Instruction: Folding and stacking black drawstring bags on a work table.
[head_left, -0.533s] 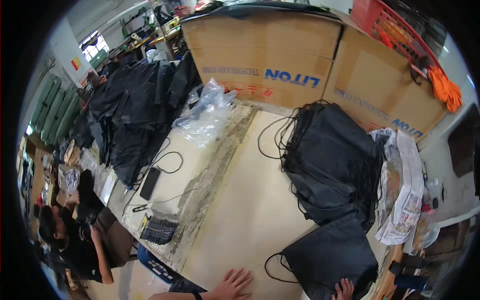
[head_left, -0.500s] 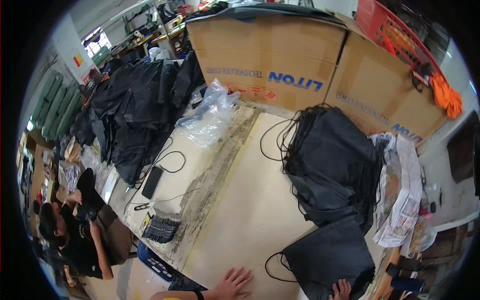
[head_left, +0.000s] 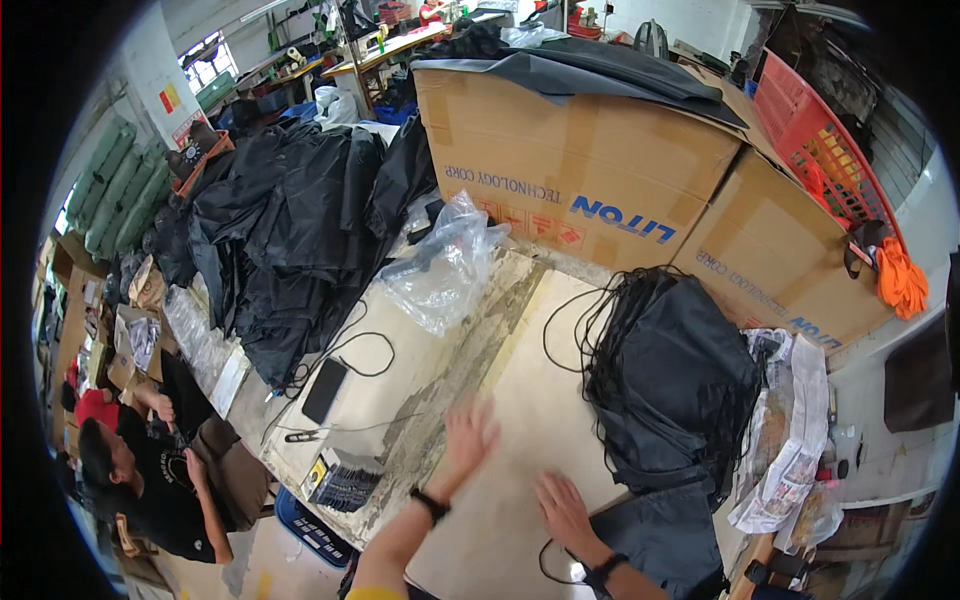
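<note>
My left hand (head_left: 468, 440) is over the middle of the pale table (head_left: 470, 545), fingers stretched out and a little blurred by motion. Nothing shows in it. To its right and nearer to me, my right hand (head_left: 563, 512) has its fingers extended and is empty, beside the left edge of a flat black bag (head_left: 665, 540) with a cord. Whether either palm touches the table I cannot tell. Beyond that bag lies a heaped stack of black drawstring bags (head_left: 685, 375), with cords bunched along its left side.
On the left are a black phone (head_left: 324, 391), thread snips (head_left: 301, 437) and a bundle of small black pieces (head_left: 343, 487). Clear plastic (head_left: 445, 268) and black fabric (head_left: 290, 230) lie farther back. Cardboard boxes (head_left: 560, 150) stand behind the table. A person (head_left: 150, 480) sits at left.
My left hand has moved forward over the table. My right hand has come off the flat black bag and shifted left. The whole view has tilted, showing more of the room behind.
</note>
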